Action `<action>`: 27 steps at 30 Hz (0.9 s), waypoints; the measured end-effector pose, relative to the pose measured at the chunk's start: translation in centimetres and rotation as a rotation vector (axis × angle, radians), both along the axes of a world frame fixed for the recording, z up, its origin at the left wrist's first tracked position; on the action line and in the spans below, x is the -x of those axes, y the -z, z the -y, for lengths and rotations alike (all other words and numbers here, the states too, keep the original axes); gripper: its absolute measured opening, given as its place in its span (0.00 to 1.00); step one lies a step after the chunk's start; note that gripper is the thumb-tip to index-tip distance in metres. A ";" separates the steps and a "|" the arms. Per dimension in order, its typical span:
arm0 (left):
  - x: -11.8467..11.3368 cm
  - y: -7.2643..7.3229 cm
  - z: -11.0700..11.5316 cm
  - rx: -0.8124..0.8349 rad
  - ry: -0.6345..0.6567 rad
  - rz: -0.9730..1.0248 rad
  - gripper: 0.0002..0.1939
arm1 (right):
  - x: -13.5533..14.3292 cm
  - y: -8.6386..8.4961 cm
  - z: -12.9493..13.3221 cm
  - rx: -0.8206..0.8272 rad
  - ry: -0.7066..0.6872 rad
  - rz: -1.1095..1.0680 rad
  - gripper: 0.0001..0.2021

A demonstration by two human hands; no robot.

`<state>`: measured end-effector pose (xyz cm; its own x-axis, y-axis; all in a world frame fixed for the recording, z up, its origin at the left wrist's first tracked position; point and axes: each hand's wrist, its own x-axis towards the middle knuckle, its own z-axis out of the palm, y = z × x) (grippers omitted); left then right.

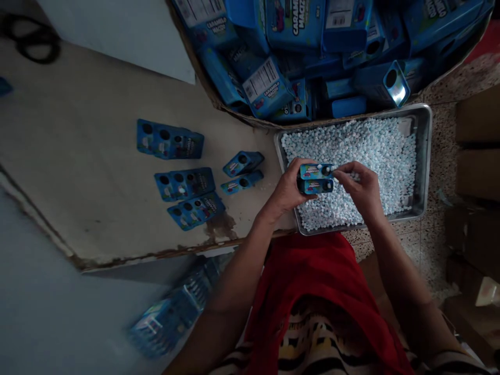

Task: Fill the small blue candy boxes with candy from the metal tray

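My left hand (291, 188) is wrapped round two small blue candy boxes (317, 186), held side by side above the metal tray (428, 156). Each has a dark round hole at its end, and a few white pieces lie at the hole of the upper one. The fingers of my right hand (361, 186) are pinched together at that hole, with small pale candies between them. Beneath both hands the tray is filled with white and light-blue candies (363, 146).
A large carton (230, 112) heaped with blue boxes (269, 86) stands beyond the tray. Several blue boxes stand grouped on the table (101, 198) at left, near a white sheet (117, 31) and black-handled scissors (37, 41). Below the table edge is a clear pack of blue items (172, 312).
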<state>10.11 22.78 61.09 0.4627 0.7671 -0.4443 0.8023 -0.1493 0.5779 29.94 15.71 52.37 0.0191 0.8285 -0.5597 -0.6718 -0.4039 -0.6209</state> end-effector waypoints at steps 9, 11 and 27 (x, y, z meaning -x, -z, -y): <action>2.3 0.5 0.7 -0.066 -0.187 0.154 0.41 | 0.0 6.1 4.5 0.473 0.208 -0.388 0.23; 2.6 1.4 1.0 0.001 -0.232 0.230 0.44 | 0.0 6.1 4.7 0.454 0.150 -0.409 0.24; 2.6 -1.0 2.2 -0.292 -0.158 -0.091 0.42 | -0.1 6.0 3.7 0.426 0.106 -0.337 0.28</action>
<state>7.49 20.57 62.14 0.2964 0.9271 -0.2294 0.8753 -0.1675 0.4537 30.06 12.05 46.37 -0.1481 0.5309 -0.8344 -0.8555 -0.4921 -0.1613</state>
